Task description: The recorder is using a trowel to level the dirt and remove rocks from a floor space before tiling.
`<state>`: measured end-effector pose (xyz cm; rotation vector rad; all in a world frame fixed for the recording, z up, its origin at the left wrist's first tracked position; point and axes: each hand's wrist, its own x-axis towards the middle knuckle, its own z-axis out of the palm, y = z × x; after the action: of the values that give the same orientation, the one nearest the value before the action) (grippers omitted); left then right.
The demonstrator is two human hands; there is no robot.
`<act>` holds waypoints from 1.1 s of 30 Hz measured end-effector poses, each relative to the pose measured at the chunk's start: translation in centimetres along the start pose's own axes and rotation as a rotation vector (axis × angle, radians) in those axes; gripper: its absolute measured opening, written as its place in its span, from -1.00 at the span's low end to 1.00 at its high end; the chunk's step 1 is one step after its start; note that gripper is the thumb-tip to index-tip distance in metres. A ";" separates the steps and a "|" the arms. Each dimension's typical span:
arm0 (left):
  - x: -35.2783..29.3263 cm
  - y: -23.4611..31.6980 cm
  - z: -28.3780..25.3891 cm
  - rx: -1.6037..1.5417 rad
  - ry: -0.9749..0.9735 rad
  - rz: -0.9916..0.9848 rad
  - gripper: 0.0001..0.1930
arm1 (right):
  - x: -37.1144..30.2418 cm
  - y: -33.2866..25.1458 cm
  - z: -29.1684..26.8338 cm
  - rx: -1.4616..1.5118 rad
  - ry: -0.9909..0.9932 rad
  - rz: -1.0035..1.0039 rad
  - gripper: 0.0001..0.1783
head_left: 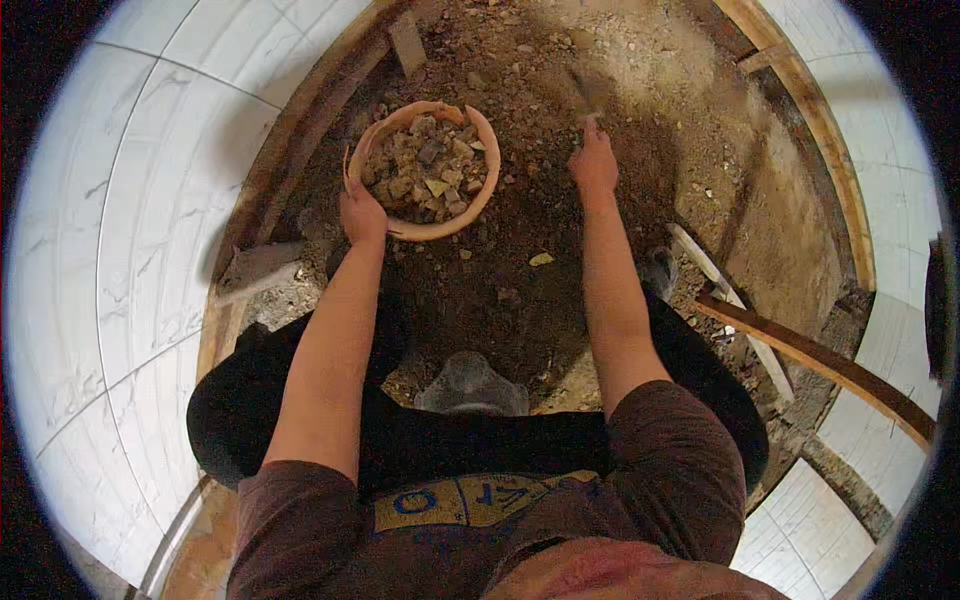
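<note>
A round, orange-brown basin [481, 197] with a broken, uneven rim stands on the dirt, left of centre. Broken rubble [425, 170] fills it. My left hand [362, 213] is closed on the basin's left rim; part of the fingers is hidden behind that edge. To the right, my right hand [596, 160] reaches forward low over the loose soil. It is closed round the handle of a trowel [592, 92], whose dark blade is smeared by motion and points away from me.
Loose dirt and stones [530, 60] cover the floor. Wooden boards run along the tiled walls [150, 200] at both sides. A long wooden strip [820, 360] and a pale batten [735, 300] lie at the right. Between my legs sits a greyish, cloudy object [472, 385].
</note>
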<state>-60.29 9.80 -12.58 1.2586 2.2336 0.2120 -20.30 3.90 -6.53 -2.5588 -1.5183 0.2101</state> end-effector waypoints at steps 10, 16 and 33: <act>-2.6 2.5 -0.8 -0.143 0.189 -0.060 -0.53 | -2.5 -2.1 2.2 0.005 -0.158 -0.142 -0.34; -2.6 2.7 -1.2 -0.079 0.067 0.008 -0.39 | 0.6 1.7 6.0 0.033 -0.189 -0.296 -0.48; -5.4 5.4 -4.3 -0.230 -0.048 -0.036 -0.28 | 5.0 9.7 2.7 1.380 -0.234 0.638 -0.39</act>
<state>-56.41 8.82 -4.77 1.0885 2.1199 0.4084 -10.14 3.83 -11.38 -1.6897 -0.1974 1.1537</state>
